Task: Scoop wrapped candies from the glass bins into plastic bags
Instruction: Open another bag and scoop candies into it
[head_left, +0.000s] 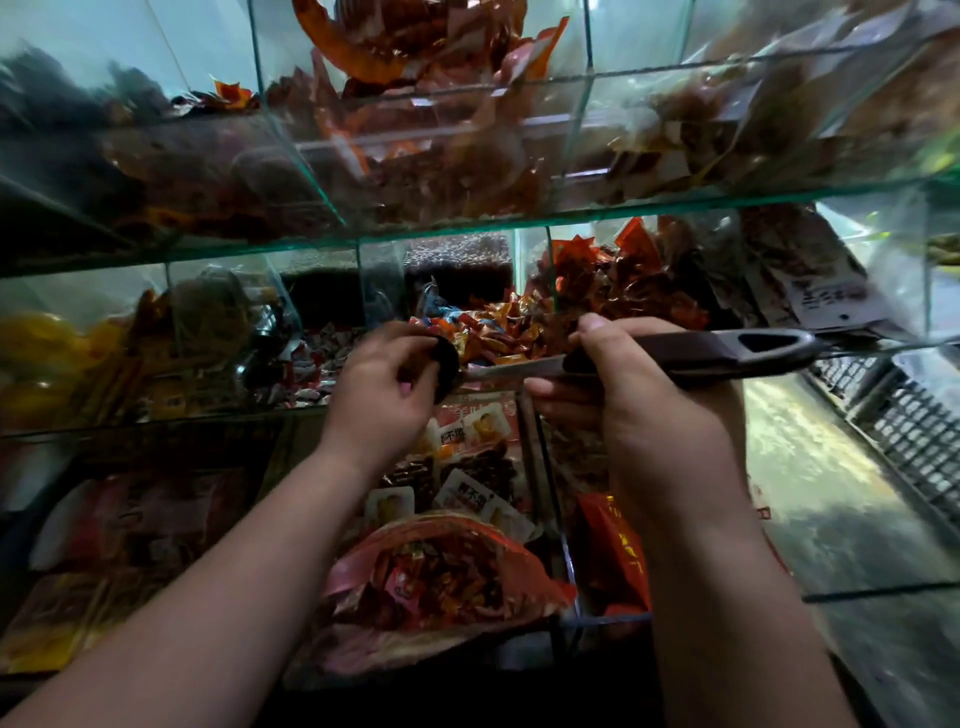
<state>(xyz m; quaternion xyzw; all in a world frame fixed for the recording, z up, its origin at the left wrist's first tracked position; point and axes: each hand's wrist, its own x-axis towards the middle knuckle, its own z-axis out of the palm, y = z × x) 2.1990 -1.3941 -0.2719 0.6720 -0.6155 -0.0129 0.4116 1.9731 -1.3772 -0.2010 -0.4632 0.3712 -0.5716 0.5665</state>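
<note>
My right hand (639, 405) grips the black handle of a long scoop (727, 353), held level in front of the middle shelf. A metal shaft runs left from the handle to a dark round head, which my left hand (379, 395) pinches with its fingertips. Behind the hands, a glass bin (553, 270) holds orange and red wrapped candies (498, 327). Below the hands, a red plastic bag (441, 577) lies open and partly filled with wrapped candies. Whether the scoop's head holds anything is hidden by my left fingers.
Glass shelves of bins rise in three tiers. The upper bins (415, 130) hold red and brown packets, and the left bin (218, 332) holds yellow and mixed sweets. White labelled packets (467, 493) fill the lower bin. A dark plastic crate (914, 431) stands at the right.
</note>
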